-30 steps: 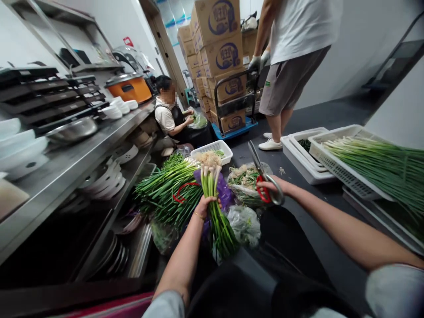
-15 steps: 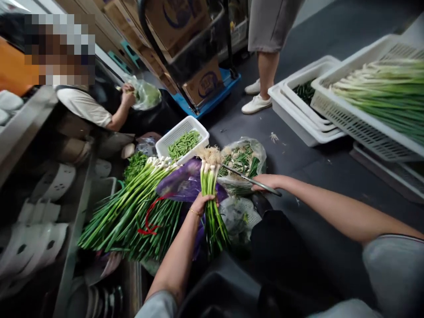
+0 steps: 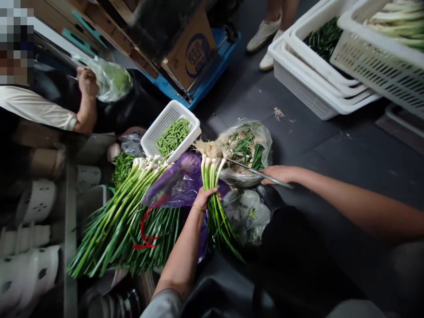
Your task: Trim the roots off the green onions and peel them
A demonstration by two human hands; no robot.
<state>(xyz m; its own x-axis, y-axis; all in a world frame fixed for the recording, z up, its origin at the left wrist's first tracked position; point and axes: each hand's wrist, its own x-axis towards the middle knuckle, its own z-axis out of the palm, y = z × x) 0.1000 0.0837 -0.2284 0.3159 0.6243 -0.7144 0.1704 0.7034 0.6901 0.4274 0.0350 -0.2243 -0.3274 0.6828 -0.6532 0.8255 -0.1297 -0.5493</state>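
My left hand [image 3: 205,198] is wrapped round a small bunch of spring onions [image 3: 209,174], roots up and green leaves hanging down. One stalk leans out to the right of the others. My right hand [image 3: 277,174] grips a knife [image 3: 247,167], seen nearly edge-on, its tip close to that stalk's root end; its handle is mostly hidden. Behind the roots sits a clear plastic bag [image 3: 266,145] with root trimmings and green scraps. To the left lies a big pile of spring onions [image 3: 115,212] beside a purple plastic bag [image 3: 165,187]. A red tie [image 3: 144,234] rests on the pile.
A white basket of green beans [image 3: 195,137] stands beyond the purple bag. Stacked white crates [image 3: 308,95] are at right, a blue trolley with boxes [image 3: 212,66] behind. A co-worker's hand [image 3: 86,81] holds something by a plastic bag at left. Shelved dishes [image 3: 36,198] line the left.
The view has shifted lower and closer. In my left hand, one stalk now stands apart from the bunch, with the knife tip near it. The co-worker appears farther left.
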